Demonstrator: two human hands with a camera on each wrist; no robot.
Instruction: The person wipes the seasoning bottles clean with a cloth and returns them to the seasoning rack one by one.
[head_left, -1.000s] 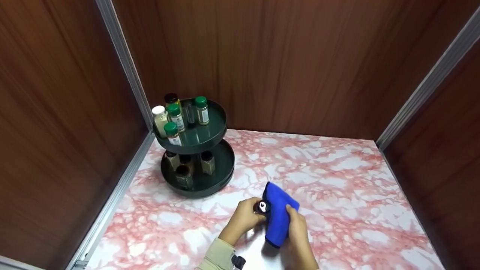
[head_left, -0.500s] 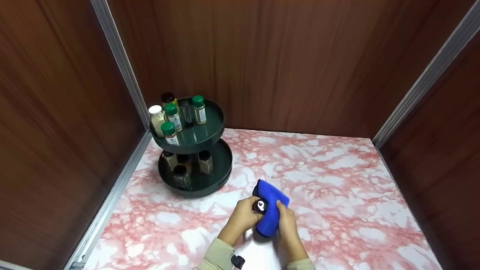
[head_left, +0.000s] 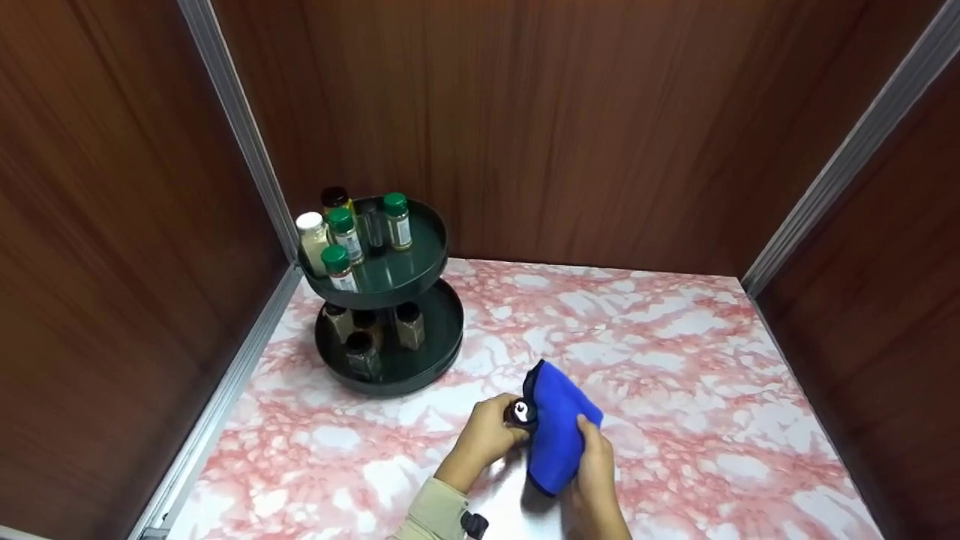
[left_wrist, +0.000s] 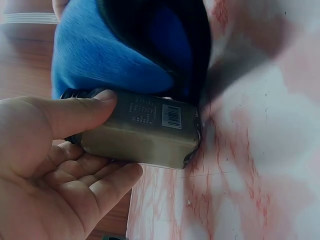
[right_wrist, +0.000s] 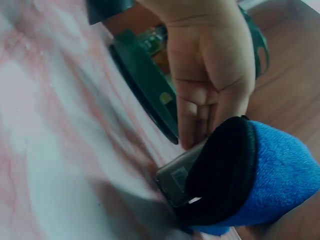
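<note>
My left hand [head_left: 484,436] grips a spice jar [left_wrist: 145,130] with a dark cap [head_left: 523,411]. In the left wrist view the jar is rectangular and clear, with brownish contents and a barcode label, and its base is close over the tabletop. The thumb lies along one side, the fingers along the other. A folded blue cloth [head_left: 559,431] with black edging is pinched in my right hand [head_left: 596,461]. It lies against the jar's right side, as the right wrist view also shows, and hides part of that side.
A dark green two-tier round rack [head_left: 401,379] stands at the left back. Its upper tier bears several bottles with green, white and dark caps; several dark-capped jars [head_left: 410,326] stand below. Brown wood-look walls [head_left: 510,135] enclose the pink-and-white marbled tabletop [head_left: 675,390].
The right hand drew the cloth left around the jar by half a second ago, then back right. My left hand and the jar have stayed nearly in place.
</note>
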